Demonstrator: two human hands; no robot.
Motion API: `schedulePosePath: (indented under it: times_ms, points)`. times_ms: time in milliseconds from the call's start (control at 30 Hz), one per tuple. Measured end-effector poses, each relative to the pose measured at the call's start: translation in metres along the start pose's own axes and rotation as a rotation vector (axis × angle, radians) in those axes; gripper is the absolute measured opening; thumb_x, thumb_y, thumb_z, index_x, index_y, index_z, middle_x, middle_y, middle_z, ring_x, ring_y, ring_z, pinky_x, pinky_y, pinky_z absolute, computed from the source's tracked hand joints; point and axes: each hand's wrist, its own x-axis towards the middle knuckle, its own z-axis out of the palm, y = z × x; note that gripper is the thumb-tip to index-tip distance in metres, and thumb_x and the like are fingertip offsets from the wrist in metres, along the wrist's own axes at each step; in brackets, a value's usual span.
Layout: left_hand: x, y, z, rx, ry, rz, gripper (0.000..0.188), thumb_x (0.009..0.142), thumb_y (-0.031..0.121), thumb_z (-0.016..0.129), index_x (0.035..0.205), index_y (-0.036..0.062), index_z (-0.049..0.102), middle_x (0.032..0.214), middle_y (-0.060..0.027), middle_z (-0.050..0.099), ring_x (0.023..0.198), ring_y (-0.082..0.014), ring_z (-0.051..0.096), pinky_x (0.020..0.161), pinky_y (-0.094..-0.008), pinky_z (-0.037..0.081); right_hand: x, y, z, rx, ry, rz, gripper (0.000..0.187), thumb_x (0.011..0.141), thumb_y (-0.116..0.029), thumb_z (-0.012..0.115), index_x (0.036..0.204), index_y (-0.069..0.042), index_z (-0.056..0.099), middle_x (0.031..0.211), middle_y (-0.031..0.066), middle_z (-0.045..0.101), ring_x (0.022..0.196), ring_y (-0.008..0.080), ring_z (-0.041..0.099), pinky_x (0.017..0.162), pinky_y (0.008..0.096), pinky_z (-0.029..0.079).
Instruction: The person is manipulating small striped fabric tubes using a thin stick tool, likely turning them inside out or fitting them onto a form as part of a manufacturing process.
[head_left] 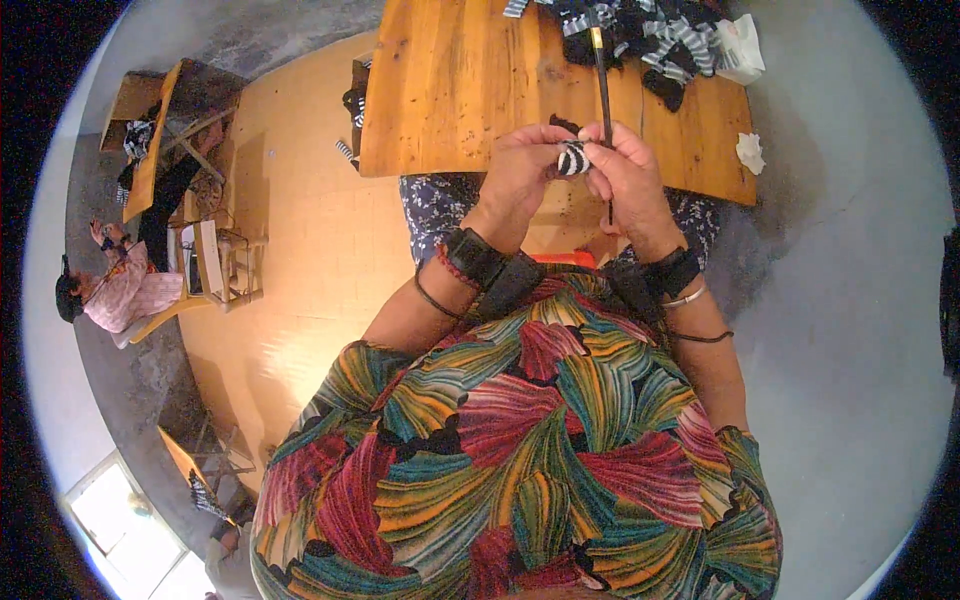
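A wooden table (450, 100) stands in front of the person, its near edge just past the wrists, probably so that the work stays close to the body. Well off to the left, a co-worker (135, 290) sits at another table. On the far right part of the near table, a heap of black and grey striped cloth (685, 45) lies loose, perhaps kept there for easy reach, with a white bag (740, 50) beside it. Both hands meet at the table's near edge, fingers bent: the left hand (515, 180) pinches a small striped piece (573, 158) from one side, the right hand (635, 180) from the other, seemingly to steady it. A thin dark stick (602, 90) with a gold band passes by the right fingers, apparently gripped there, its long end pointing away over the wood. The striped piece, between the fingertips, looks rounded and bunched, its black and white bands curving; whether the dark scrap (563, 123) just beyond belongs to it, I cannot tell.
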Motion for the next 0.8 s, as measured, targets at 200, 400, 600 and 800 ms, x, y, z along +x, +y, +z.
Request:
schedulePosePath:
  times_ms: [200, 400, 600, 800]
  points:
    - [0.005, -0.011, -0.003, 0.008, 0.076, 0.215, 0.011, 0.075, -0.001, 0.053, 0.083, -0.0011, 0.059, 0.076, -0.0073, 0.061, 0.067, -0.0152, 0.058, 0.064, -0.0257, 0.048, 0.007, 0.013, 0.005, -0.117, 0.104, -0.107, 0.013, 0.079, -0.004, 0.050, 0.091, -0.005, 0.054, 0.062, -0.0044, 0.047, 0.049, 0.0044, 0.042, 0.043, 0.0188, 0.033]
    - [0.012, -0.011, -0.015, -0.112, -0.016, 0.068, 0.007, 0.075, -0.001, 0.054, 0.079, 0.0000, 0.059, 0.075, -0.0081, 0.061, 0.068, -0.0171, 0.059, 0.062, -0.0289, 0.049, 0.009, 0.015, 0.010, -0.594, 0.251, -0.435, 0.011, 0.076, -0.001, 0.051, 0.087, -0.003, 0.054, 0.066, -0.0014, 0.053, 0.058, 0.0112, 0.052, 0.052, 0.0251, 0.043]
    - [0.015, -0.008, -0.013, -0.153, -0.012, 0.073, 0.006, 0.075, -0.001, 0.054, 0.075, 0.0037, 0.057, 0.074, -0.0084, 0.061, 0.066, -0.0174, 0.059, 0.059, -0.0298, 0.050, 0.013, 0.016, 0.009, -0.359, 0.350, -0.324, 0.010, 0.077, 0.001, 0.048, 0.085, -0.001, 0.053, 0.061, 0.0022, 0.052, 0.050, 0.0124, 0.049, 0.047, 0.0252, 0.040]
    - [0.014, -0.014, -0.007, -0.067, 0.127, 0.126, 0.010, 0.075, -0.004, 0.052, 0.077, 0.0048, 0.054, 0.070, -0.0058, 0.058, 0.053, -0.0143, 0.055, 0.048, -0.0239, 0.046, 0.008, 0.011, 0.007, -0.096, 0.298, 0.002, 0.012, 0.078, 0.000, 0.050, 0.090, -0.001, 0.049, 0.060, 0.0029, 0.048, 0.042, 0.0092, 0.040, 0.040, 0.0264, 0.033]
